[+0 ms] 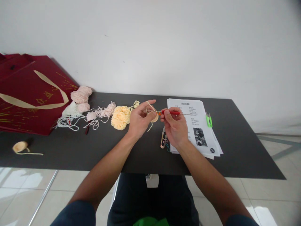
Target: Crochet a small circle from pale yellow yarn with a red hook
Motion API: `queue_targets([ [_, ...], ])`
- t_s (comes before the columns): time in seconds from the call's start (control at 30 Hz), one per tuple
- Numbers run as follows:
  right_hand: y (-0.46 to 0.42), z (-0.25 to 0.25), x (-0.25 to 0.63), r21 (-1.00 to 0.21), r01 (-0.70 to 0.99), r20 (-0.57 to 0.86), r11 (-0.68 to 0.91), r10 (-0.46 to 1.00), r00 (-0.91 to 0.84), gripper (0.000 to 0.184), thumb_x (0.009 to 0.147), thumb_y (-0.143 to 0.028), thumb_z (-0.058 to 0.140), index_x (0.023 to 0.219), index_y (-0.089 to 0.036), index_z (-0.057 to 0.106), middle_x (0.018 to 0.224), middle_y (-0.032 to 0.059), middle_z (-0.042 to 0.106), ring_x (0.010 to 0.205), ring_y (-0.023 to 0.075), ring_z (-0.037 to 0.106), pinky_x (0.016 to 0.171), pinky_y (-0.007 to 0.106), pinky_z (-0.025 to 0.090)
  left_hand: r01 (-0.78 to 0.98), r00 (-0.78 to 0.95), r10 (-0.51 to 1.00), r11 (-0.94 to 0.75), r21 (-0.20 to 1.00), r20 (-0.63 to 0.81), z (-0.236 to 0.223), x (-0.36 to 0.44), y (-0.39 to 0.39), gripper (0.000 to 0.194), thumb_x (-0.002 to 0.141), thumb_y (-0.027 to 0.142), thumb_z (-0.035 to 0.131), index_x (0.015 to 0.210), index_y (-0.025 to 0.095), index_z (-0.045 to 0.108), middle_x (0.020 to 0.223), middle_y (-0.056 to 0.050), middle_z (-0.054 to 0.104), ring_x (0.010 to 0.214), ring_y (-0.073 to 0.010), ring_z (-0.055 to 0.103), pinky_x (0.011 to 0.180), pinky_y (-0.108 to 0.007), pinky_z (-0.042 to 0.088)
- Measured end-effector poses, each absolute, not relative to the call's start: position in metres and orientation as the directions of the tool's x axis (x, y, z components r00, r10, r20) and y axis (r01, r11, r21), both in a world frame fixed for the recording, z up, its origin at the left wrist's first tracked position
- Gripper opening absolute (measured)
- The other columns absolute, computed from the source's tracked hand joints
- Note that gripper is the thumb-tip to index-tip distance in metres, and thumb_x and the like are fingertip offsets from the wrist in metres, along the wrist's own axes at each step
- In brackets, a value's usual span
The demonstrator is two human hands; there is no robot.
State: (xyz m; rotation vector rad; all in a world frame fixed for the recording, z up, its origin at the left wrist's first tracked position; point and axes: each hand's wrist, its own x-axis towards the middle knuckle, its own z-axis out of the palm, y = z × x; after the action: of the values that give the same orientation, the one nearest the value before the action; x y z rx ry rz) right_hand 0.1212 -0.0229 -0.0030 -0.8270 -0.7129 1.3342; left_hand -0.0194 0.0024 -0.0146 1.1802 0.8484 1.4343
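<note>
My left hand [141, 118] is closed on a small round piece of pale yellow crochet [154, 118], with a strand of yarn running over its raised index finger. In my right hand [173, 124] is a crochet hook with a red handle [172, 112], pointing left; its metal shaft reaches to the piece at my left fingertips. A small orange thing [159, 113] shows by the piece; its kind I cannot make out. Just left of my left hand lies a ball of yellow yarn [120, 117]. Thread snips [163, 139] rest below my right hand.
Printed sheets [188, 103] lie under and behind my right hand, with green snips [208, 120] at their right edge. Pink yarn [81, 94], white yarn [70, 110] and a dark red bag [30, 94] are at the left. A cream crocheted piece [20, 146] sits near the table's front left.
</note>
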Motion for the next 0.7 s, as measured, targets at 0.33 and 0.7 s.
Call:
queue_targets([
  [0.33, -0.0238, -0.0039, 0.1206, -0.848, -0.530, -0.055, 0.010, 0.993, 0.107, 0.027, 0.074, -0.036, 0.091, 0.088, -0.024, 0.072, 0.086, -0.0017, 0.077, 0.070, 0.0098, 0.070, 0.069, 0.023, 0.063, -0.293, -0.019, 0.985, -0.171, 0.941, 0.173, -0.0102, -0.0148, 0.0016, 0.050, 0.074, 0.017, 0.079, 0.123, 0.021, 0.070, 0.084, 0.002, 0.068, 0.068, -0.0086, 0.062, 0.062, -0.022, 0.050],
  [0.7, -0.0249, -0.0040, 0.1201, -0.855, -0.518, -0.047, 0.013, 0.993, 0.104, 0.027, 0.079, -0.044, 0.088, 0.086, -0.023, 0.072, 0.080, -0.0005, 0.078, 0.067, 0.0114, 0.071, 0.068, 0.026, 0.064, -0.293, 0.000, 0.983, -0.176, 0.940, 0.184, -0.0196, -0.0178, 0.0061, 0.048, 0.077, 0.024, 0.083, 0.123, 0.024, 0.071, 0.089, 0.000, 0.073, 0.074, -0.0103, 0.067, 0.070, -0.024, 0.055],
])
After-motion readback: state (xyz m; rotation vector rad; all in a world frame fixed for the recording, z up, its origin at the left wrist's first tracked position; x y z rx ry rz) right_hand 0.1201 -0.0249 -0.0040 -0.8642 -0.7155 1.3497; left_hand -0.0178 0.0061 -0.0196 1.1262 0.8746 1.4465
